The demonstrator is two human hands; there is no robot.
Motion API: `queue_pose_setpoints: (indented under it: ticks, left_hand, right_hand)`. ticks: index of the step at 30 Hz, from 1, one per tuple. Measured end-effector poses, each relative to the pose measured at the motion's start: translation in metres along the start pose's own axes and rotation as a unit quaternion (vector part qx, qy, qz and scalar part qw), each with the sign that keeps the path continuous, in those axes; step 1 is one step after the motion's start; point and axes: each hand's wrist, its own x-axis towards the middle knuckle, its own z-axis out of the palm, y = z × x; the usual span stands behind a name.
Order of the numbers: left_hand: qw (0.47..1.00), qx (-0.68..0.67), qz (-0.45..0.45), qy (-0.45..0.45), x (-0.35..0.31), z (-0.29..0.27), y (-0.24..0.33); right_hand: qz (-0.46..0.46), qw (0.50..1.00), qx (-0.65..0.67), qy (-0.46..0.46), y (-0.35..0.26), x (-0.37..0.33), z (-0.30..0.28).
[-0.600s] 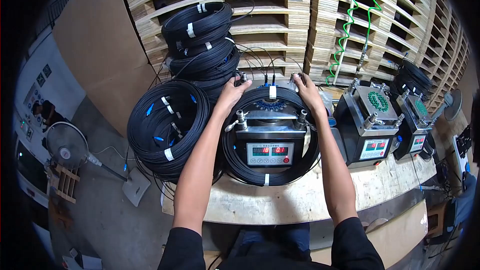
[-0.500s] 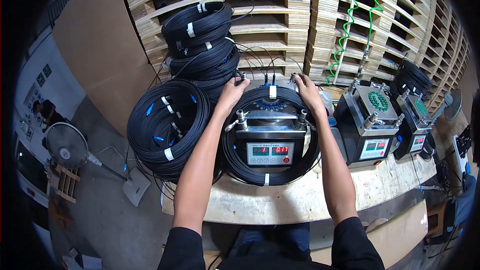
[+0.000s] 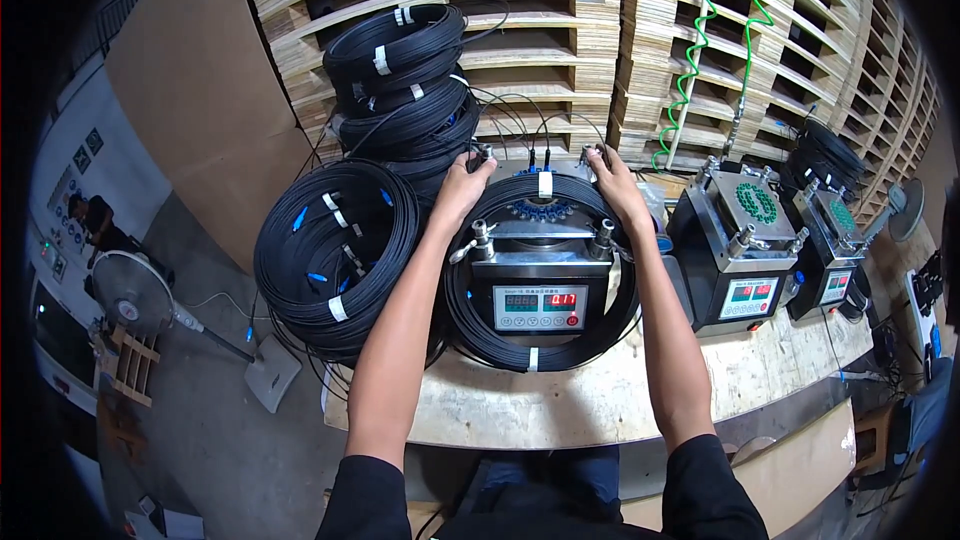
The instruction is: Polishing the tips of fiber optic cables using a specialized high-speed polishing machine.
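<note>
In the middle of the bench stands a box-shaped polishing machine [image 3: 541, 285] with a metal top and a lit digital display. A black cable coil [image 3: 535, 358], tied with white bands, is draped around it. Blue fibre connectors [image 3: 542, 211] sit in a ring on its top plate. My left hand [image 3: 466, 186] is closed at the rear left metal knob [image 3: 488, 153], thumb against it. My right hand [image 3: 618, 190] grips the rear right knob [image 3: 588, 154]; some fingers of both hands are hidden behind. Two front knobs [image 3: 481, 231] stand untouched.
Cable coils [image 3: 338, 305] are stacked left of the machine, more behind [image 3: 400, 45]. Two similar machines [image 3: 745, 250] stand on the right of the wooden bench [image 3: 470, 410]. Pallets [image 3: 540, 40] rise behind. Green coiled hoses [image 3: 690, 70] hang there. A fan [image 3: 130, 290] and a person [image 3: 98, 225] are at far left.
On the machine's display the left red digit has gone dark. My hands stay at the rear knobs with barely any shift. The person at far left has moved slightly.
</note>
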Motion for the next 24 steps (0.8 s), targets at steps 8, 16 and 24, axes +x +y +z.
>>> queue_pose_setpoints:
  ticks: [8, 16, 24]
  left_hand:
    - [0.997, -0.039, -0.018, -0.058, 0.003, 0.000, -0.001]
    - [1.000, -0.009, -0.006, -0.017, 0.005, 0.004, -0.004]
    - [1.000, -0.011, -0.002, -0.015, 0.004, 0.001, -0.004]
  right_hand:
    - [0.049, 0.995, -0.078, 0.024, -0.008, -0.004, -0.001]
    - [0.002, 1.000, 0.007, 0.006, 0.020, 0.010, 0.003]
    - [-0.007, 0.999, 0.037, -0.002, 0.008, 0.004, 0.004]
